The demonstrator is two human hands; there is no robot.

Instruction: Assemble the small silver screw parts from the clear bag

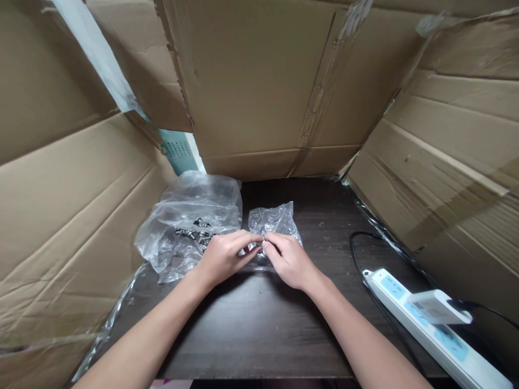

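Note:
Above the dark tabletop (243, 319), my left hand (229, 253) and my right hand (288, 259) meet fingertip to fingertip. Each pinches with thumb and fingers at a tiny metallic part (260, 244), mostly covered, whose kind I cannot make out. Left of my left hand lies a large clear plastic bag (162, 237), spread open, with several small black and silver metal parts (198, 229) that look like screws. Right behind my fingers is a smaller clear plastic bag (275, 219); its contents are hidden by my hands.
Cardboard panels (259, 81) wall the table at the back and both sides. On the right lies a white power strip (438, 329) with a white adapter (440, 307) plugged in. A black cable (354, 254) loops beside it. A printed teal sheet (178, 151) shows through a gap at back left.

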